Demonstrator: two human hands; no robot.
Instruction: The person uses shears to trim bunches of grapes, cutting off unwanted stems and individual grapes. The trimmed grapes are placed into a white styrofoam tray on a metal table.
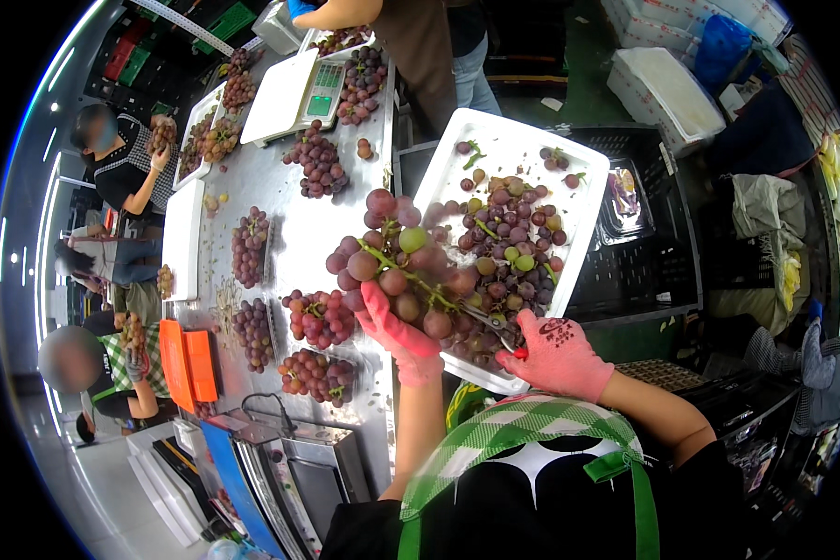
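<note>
A bunch of reddish-purple grapes with a green stem [392,278] hangs over the metal table's edge, held in my left hand [401,338], which wears a pink glove. My right hand [562,358], also gloved in pink, is closed round small scissors [487,320] with red handles. The blades point left at the lower end of the bunch's stem; whether they touch it is hard to tell. Behind the scissors, a tilted white tray [525,142] bears many loose grapes [513,219], mostly purple with a few green ones, and stem scraps.
On the metal table [345,219] lie several grape bunches [315,161], a white scale [285,93] and an orange box [188,366]. Right of the tray is a black crate [658,261] with a clear plastic container [625,205]. Co-workers stand left and at the far side.
</note>
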